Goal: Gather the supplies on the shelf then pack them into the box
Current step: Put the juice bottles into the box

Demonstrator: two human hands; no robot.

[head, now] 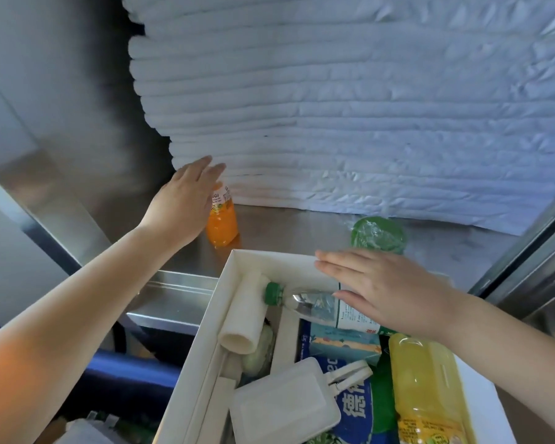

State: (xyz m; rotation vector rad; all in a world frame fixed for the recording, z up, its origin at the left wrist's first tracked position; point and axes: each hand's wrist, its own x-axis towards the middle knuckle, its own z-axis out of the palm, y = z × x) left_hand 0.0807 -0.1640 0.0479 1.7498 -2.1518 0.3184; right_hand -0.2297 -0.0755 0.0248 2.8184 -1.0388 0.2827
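Note:
A small orange juice bottle (222, 223) stands upright on the steel shelf (295, 225). My left hand (184, 203) reaches over it with straight fingers, covering its top, not gripping it. A green plastic-wrapped cup (378, 234) sits further right on the shelf. The white box (228, 277) in front holds a clear bottle with a green cap (302, 299), a yellow bottle (426, 389), a white roll (245, 312), a white pouch (282, 405) and a blue-green packet (359, 411). My right hand (388, 290) hovers flat and open over the clear bottle.
A tall stack of white folded sheets (334, 123) fills the back of the shelf right behind the orange bottle. Steel shelf posts rise at left (45, 200) and right (526, 251). A lower steel ledge (173, 299) lies left of the box.

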